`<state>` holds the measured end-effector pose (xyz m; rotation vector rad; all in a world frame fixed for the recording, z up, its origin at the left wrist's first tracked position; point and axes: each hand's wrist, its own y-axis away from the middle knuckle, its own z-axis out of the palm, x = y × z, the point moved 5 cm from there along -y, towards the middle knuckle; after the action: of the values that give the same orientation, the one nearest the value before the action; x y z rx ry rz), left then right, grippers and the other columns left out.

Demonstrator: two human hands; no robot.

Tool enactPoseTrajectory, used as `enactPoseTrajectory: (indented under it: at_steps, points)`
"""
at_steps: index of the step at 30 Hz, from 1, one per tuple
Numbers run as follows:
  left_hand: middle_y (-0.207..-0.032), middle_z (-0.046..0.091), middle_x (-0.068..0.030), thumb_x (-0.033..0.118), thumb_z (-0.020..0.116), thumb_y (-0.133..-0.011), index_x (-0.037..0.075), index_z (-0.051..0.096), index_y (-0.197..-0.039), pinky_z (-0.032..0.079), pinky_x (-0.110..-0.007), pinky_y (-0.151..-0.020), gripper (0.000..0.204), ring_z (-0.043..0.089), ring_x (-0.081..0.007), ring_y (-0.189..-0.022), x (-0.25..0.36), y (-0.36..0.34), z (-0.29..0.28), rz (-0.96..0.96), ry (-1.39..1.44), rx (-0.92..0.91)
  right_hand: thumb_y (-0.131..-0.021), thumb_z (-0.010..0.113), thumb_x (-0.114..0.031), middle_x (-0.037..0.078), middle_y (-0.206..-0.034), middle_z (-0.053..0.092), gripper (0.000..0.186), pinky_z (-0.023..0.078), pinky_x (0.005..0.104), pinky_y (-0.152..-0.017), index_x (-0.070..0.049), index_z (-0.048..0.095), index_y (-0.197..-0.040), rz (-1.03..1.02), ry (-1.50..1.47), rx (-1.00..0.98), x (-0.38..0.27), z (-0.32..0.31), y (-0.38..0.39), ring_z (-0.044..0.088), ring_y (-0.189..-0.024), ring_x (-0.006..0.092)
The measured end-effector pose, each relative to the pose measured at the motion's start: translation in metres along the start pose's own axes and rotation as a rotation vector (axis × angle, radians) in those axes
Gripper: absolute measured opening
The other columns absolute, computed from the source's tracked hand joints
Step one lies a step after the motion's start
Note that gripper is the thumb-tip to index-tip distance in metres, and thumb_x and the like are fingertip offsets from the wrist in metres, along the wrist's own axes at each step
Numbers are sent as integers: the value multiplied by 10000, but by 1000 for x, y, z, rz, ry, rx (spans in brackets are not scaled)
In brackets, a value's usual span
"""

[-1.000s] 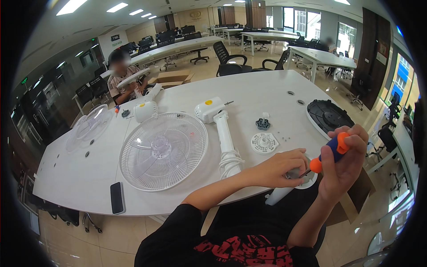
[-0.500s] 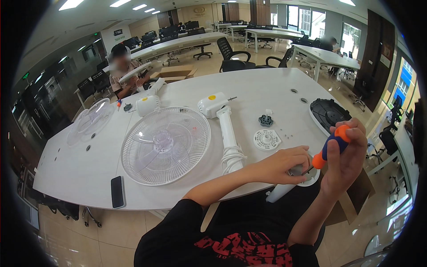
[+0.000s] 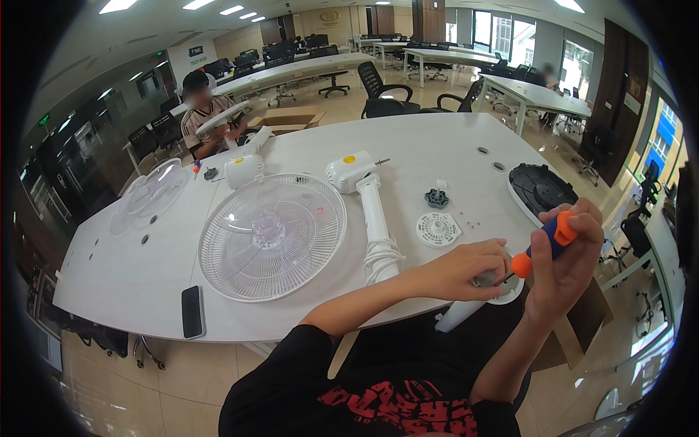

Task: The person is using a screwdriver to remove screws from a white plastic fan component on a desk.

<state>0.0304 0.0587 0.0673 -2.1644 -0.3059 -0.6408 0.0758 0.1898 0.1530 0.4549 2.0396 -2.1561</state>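
My right hand (image 3: pixel 564 258) is wrapped round the blue and orange handle of a screwdriver (image 3: pixel 547 244), its shaft slanting down to the left. The shaft's tip runs in by the fingers of my left hand (image 3: pixel 470 271). Those fingers are curled over a white fan stand part (image 3: pixel 457 316) at the table's front edge, gripping it; its rounded rim (image 3: pixel 515 293) shows between my hands. What the tip touches is hidden. Just beyond lie a white slotted round cover (image 3: pixel 438 229), a dark grey knob (image 3: pixel 436 198) and several small screws (image 3: pixel 470 224).
A clear-bladed fan in its white grille (image 3: pixel 273 237) lies left of a white fan motor (image 3: pixel 351 172) on a pole with coiled cord (image 3: pixel 382 260). A black-and-white oval base (image 3: pixel 540 191) lies far right. A phone (image 3: pixel 192 312) rests near the front edge. Another person (image 3: pixel 211 116) handles a white part across the table.
The screwdriver handle has turned a little in my right hand, and its fingers have shifted on it. My left hand stays in place.
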Motion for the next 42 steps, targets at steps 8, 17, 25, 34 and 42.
enactPoseTrajectory:
  at_steps: [8,17,25,34,42]
  points:
    - [-1018,609,-71,136,746,-880,64,501,-881,353,-484,-1233,255,609,-324,-1063,-3,1,1,-16,-12,12,-925,646,-12,205,-1292,544,340,452,423,-1042,2,563,-1254,155,-166,0,3,0,-1,589,-1130,263]
    - [-1108,615,-96,183,754,-911,43,565,-935,453,-433,-1097,237,520,-378,-1370,-8,3,-1,-45,-20,-32,-893,672,33,205,-1296,549,367,468,395,-1017,14,574,-1246,38,-6,52,6,-6,6,588,-1106,250]
    - [-1056,609,-94,159,765,-866,63,524,-873,413,-454,-1172,259,587,-373,-1196,0,2,1,-97,30,-32,-909,638,22,195,-1321,550,344,459,397,-1039,19,591,-1250,233,-150,59,11,4,2,594,-1160,270]
    - [-1070,619,-73,171,751,-887,50,571,-934,422,-451,-1124,221,580,-316,-1209,-7,3,1,2,-11,-33,-906,631,17,165,-1237,501,331,481,362,-947,-6,574,-1231,-1,-69,6,2,0,0,578,-1062,230]
    - [-1210,601,-98,195,737,-918,37,643,-1140,504,-383,-973,289,585,-293,-1234,-4,3,3,-93,-18,-69,-972,599,-31,261,-1343,576,336,474,460,-1080,51,570,-1297,129,-235,-128,4,3,2,566,-1273,315]
